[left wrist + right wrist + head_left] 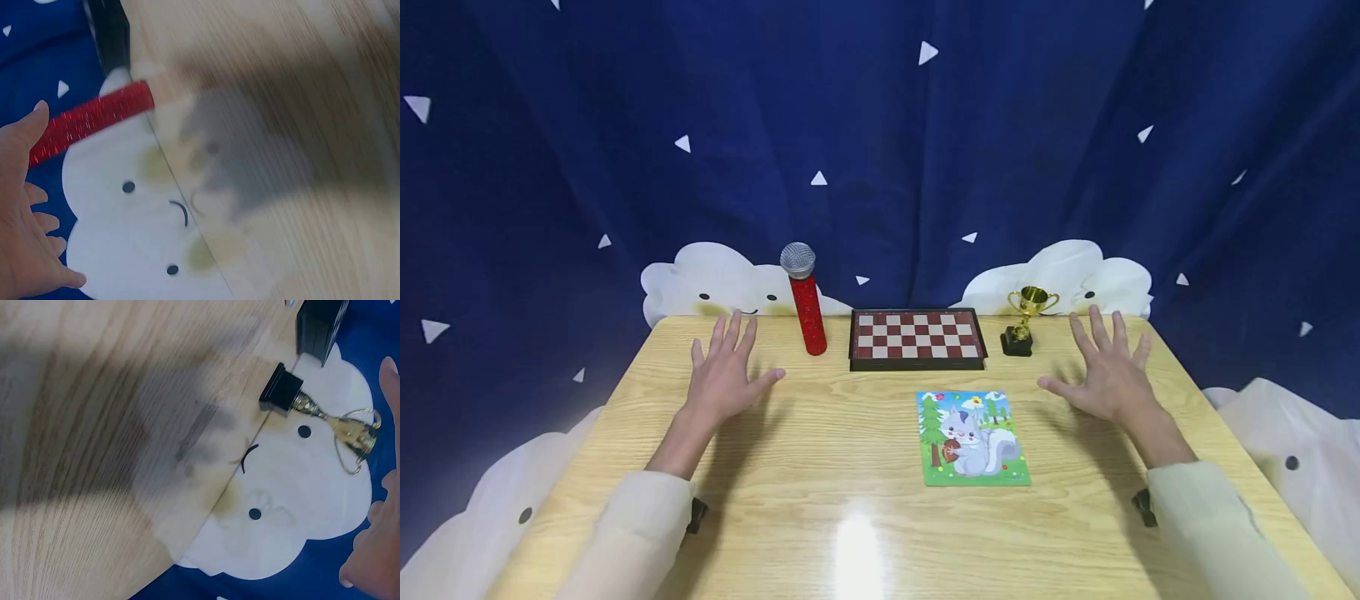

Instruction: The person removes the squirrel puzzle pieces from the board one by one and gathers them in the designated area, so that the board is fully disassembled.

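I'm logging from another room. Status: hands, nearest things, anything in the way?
Left hand spread, empty, nearest red microphone. Right hand spread, empty, nearest gold trophy. Nothing seen blocking either.

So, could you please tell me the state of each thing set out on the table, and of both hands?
Left hand: spread, holding nothing.
Right hand: spread, holding nothing.
Red microphone: standing upright.
Checkered board: lying flat, checkered side up, apparently folded, no pieces visible on it.
Gold trophy: standing upright.
Squirrel picture: lying flat, picture side up.
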Action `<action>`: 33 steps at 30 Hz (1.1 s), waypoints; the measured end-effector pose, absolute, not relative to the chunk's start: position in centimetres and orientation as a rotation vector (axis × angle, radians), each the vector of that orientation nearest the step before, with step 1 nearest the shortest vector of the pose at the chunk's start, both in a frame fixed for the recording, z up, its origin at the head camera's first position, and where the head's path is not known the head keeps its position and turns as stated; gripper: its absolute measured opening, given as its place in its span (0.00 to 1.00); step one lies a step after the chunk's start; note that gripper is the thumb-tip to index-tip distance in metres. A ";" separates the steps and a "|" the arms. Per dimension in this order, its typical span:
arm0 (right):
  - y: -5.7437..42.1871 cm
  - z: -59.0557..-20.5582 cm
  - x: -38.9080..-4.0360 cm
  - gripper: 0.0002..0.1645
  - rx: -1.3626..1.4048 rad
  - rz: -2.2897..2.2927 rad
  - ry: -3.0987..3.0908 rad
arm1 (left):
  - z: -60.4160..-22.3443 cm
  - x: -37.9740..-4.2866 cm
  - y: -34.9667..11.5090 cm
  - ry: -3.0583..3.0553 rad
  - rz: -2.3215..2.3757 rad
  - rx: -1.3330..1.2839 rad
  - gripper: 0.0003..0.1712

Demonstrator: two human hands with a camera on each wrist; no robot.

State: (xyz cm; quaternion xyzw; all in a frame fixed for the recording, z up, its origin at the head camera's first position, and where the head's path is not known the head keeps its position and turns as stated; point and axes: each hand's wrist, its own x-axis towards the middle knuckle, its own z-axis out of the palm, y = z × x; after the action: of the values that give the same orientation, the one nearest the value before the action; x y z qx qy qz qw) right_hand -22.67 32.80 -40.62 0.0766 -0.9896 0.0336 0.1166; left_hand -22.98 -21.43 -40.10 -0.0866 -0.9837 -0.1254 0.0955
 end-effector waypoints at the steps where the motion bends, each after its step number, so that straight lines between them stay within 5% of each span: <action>1: 32.6 -40.6 -22.4 0.68 0.238 0.097 -2.892 | -40.2 -23.0 -21.1 -2.918 -0.377 -0.270 0.54; 33: 26.9 -44.0 -17.0 0.58 0.704 0.226 -2.992 | -43.6 -21.1 -7.6 -3.071 -0.346 -0.898 0.45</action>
State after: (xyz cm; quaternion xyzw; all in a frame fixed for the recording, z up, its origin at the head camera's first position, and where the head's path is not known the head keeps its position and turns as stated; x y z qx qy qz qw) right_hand -17.02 26.87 -44.02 0.2282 -0.9704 0.0732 0.0296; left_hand -21.06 -7.58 -43.61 -0.2789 -0.9535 -0.1074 -0.0384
